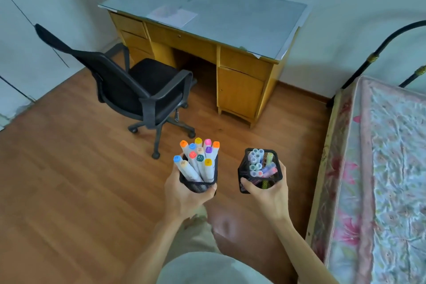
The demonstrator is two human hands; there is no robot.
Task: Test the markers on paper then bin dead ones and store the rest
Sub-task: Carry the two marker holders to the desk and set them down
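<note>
My left hand (184,196) grips a black mesh cup (199,185) packed with several white markers (198,161) that have coloured caps in orange, blue, yellow, pink and purple. My right hand (268,193) holds a second black mesh holder (243,168), squarer, filled with several thinner pastel pens (260,165) with clear caps. Both cups are held upright in front of me above the floor. A sheet of paper (173,15) with faint pink marks lies on the desk top (230,16) ahead.
A black office chair (138,90) stands between me and the yellow wooden desk (239,83), turned sideways. A bed with a floral mattress (380,168) and black metal frame runs along the right. White doors are at the left. Wooden floor (69,180) lies below.
</note>
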